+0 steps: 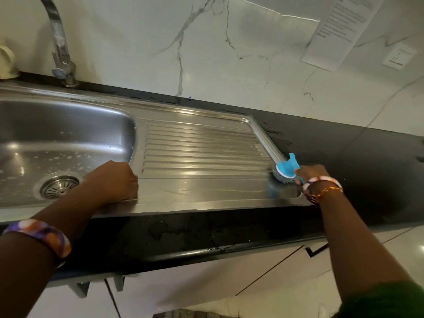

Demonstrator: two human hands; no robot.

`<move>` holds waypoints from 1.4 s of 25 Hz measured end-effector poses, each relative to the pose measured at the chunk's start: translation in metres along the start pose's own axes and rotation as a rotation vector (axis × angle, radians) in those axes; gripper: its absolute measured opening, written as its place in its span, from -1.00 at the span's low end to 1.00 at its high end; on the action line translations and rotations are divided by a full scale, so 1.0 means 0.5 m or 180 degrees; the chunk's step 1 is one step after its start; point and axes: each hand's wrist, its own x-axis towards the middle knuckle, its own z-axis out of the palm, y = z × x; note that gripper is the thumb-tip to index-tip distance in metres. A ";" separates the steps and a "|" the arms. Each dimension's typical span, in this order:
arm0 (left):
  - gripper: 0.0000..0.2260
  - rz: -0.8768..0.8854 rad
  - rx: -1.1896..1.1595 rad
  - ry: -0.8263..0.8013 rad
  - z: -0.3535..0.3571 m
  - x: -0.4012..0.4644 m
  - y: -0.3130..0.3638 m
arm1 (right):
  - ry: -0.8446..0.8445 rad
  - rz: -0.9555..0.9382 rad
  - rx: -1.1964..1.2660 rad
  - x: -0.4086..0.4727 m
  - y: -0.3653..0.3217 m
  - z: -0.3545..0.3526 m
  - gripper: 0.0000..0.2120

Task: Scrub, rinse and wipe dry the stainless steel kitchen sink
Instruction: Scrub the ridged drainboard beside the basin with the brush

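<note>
Hidden: the right hand (pixel 308 174) is showing only its back and wrist; its fingers are curling out of sight round the blue handle of the scrub brush (pixel 284 172); the handle itself is mostly covered.
Left hand (pixel 114 183): resting knuckles-up on the front rim of the sink (pixel 206 203), fingers clenched under the palm; whether anything is inside the fist is not showing.
Brush: its steel-wool head is pressing on the drainboard's (pixel 202 148) far right front corner, just beside the raised edge.
Cut off: the basin (pixel 57 134) is running off the left border; the faucet (pixel 59 42) spout is leaving the top; a cream object (pixel 6 63) at far left is too cropped to name.
Hard to read: the printed sheet (pixel 341 31) on the marble wall; the wall socket (pixel 399 56) beside it.
Edges: the black countertop (pixel 367 157) is framing the sink, wet patches lying along its front strip.
Open room: the ribbed drainboard is lying bare between the two hands; suds are dotting the basin floor near the drain strainer (pixel 59 187).
</note>
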 end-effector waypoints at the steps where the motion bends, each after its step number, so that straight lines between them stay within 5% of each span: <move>1: -0.72 0.0034 0.0013 0.0007 0.001 0.001 0.001 | 0.0117 0.0003 -0.0183 -0.016 0.004 0.003 -0.64; 4: -0.71 0.0020 -0.0033 0.0009 0.000 -0.005 0.004 | 0.0159 -0.0806 -0.0156 -0.120 -0.064 0.127 -0.69; 9: -0.73 0.0165 -0.0112 -0.0035 0.003 -0.064 0.008 | -0.1306 -0.1751 0.0655 -0.312 -0.177 0.301 -0.70; 13: -0.70 0.0341 -0.0635 0.1047 0.042 -0.163 0.015 | -0.0349 -0.1182 -0.0096 -0.172 -0.030 0.140 -0.76; 17: -0.70 0.0472 -0.0564 0.1401 0.070 -0.191 -0.011 | 0.0222 0.0011 -0.0402 -0.093 0.081 0.009 -0.65; 20: -0.76 0.0455 -0.0601 0.1492 0.077 -0.190 -0.018 | 0.0339 -0.0748 -0.0069 -0.179 -0.006 0.123 -0.69; 24: -0.78 0.0331 -0.0534 0.1658 0.081 -0.185 -0.024 | -0.0977 -0.1844 0.0654 -0.369 -0.136 0.324 -0.65; 27: -0.82 0.0401 -0.0502 0.1621 0.085 -0.188 -0.027 | -0.0796 -0.1593 0.0553 -0.328 -0.114 0.276 -0.69; 32: -0.84 0.0983 -0.0222 0.1995 0.086 -0.194 -0.019 | 0.0643 -0.0132 -0.0247 -0.198 0.050 0.050 -0.65; 35: -0.80 0.0998 -0.0253 0.2000 0.086 -0.195 -0.017 | 0.0404 -0.0673 -0.0103 -0.258 -0.017 0.138 -0.67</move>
